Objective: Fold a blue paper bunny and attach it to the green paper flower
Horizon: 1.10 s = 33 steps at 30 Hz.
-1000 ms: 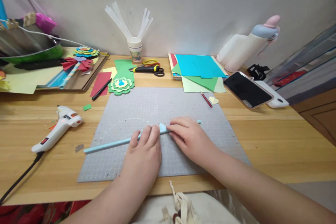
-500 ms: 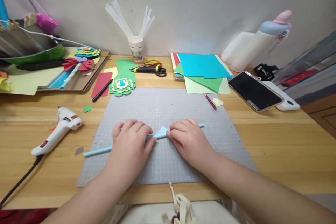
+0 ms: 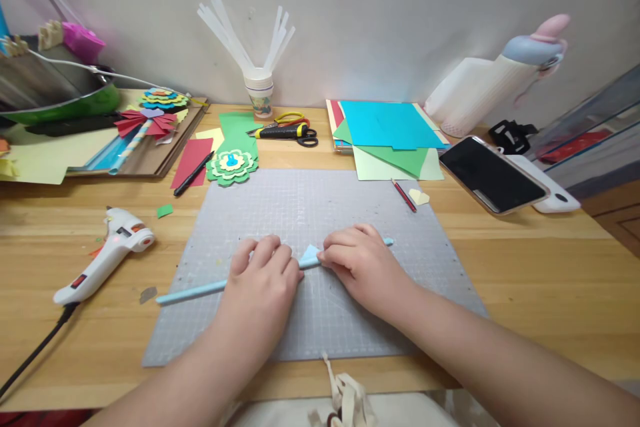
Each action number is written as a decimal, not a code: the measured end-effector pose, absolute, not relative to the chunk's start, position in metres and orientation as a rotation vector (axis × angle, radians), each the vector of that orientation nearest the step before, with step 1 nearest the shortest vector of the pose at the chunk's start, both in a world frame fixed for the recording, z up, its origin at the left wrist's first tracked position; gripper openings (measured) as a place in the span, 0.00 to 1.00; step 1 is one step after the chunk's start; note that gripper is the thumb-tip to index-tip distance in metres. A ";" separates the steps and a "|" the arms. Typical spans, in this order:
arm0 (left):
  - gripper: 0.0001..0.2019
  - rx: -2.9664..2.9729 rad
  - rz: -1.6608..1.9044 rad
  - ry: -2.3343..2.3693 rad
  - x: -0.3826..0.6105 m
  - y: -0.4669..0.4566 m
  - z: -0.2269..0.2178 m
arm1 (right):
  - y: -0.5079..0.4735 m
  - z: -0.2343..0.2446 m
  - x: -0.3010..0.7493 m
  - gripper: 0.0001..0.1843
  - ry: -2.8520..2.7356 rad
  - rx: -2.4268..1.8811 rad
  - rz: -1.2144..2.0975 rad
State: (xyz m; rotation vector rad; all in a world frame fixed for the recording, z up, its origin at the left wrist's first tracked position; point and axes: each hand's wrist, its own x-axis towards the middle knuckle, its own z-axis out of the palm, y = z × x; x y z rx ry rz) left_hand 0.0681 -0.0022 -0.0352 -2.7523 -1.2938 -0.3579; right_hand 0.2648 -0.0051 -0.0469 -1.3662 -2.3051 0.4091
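A thin, light blue rolled paper tube (image 3: 193, 291) lies slantwise across the grey cutting mat (image 3: 300, 207), its left end near the mat's left edge. A small pale blue paper corner (image 3: 309, 253) sticks up from the tube between my hands. My left hand (image 3: 267, 280) is closed over the tube just left of that corner, thumb mostly hidden. Right of the corner, my right hand (image 3: 357, 263) pinches the tube with thumb and fingertips. The tube's right end shows beyond my right hand.
A white glue gun (image 3: 107, 253) lies at left with its cord. Behind the mat are a paper flower (image 3: 232, 163), a black pen (image 3: 193, 175), scissors (image 3: 307, 138), a cup of white sticks (image 3: 260, 97) and coloured paper (image 3: 390, 123). A pencil (image 3: 404, 195) and phone (image 3: 495, 173) are at right.
My left hand has shifted slightly right along the tube, closer to the paper corner, and its thumb has tucked under. My right hand keeps its pinch. The view has shifted a little.
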 end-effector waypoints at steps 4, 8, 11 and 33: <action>0.09 -2.755 -0.362 -1.321 0.068 -0.002 -0.037 | 0.000 -0.043 0.265 0.10 -2.294 -1.374 0.463; 0.04 -2.807 -0.400 -1.455 0.067 0.004 -0.036 | 0.000 -0.044 0.264 0.09 -2.273 -1.382 0.475; 0.02 -2.859 -0.423 -1.504 0.066 0.007 -0.036 | -0.002 -0.047 0.264 0.11 -2.254 -1.380 0.463; 0.03 -2.974 -0.484 -1.570 0.064 0.008 -0.043 | -0.033 -0.031 0.252 0.09 -0.494 -1.378 2.009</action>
